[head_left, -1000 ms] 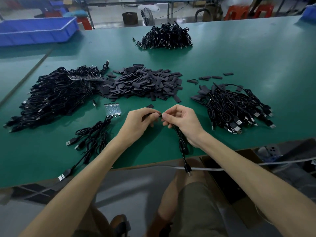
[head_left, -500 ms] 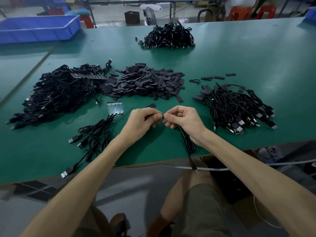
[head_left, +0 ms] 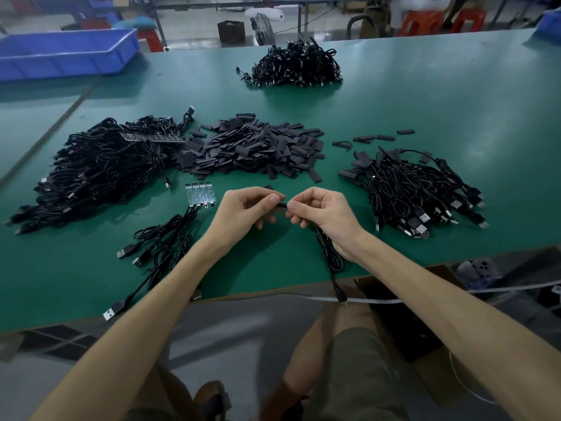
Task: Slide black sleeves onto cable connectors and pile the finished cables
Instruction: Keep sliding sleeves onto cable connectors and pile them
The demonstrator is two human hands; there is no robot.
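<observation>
Just in front of the loose-sleeve heap (head_left: 252, 150), the left hand (head_left: 243, 212) pinches a black sleeve (head_left: 281, 205). Its long axis runs rightward to the cable (head_left: 321, 241) end, which the right hand (head_left: 328, 217) pinches, fingertips almost meeting.

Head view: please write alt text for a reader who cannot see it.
The left hand pinches a short black sleeve, the right hand a thin black cable, above a green table. Heaps of black cables and loose black sleeves lie behind.
</observation>
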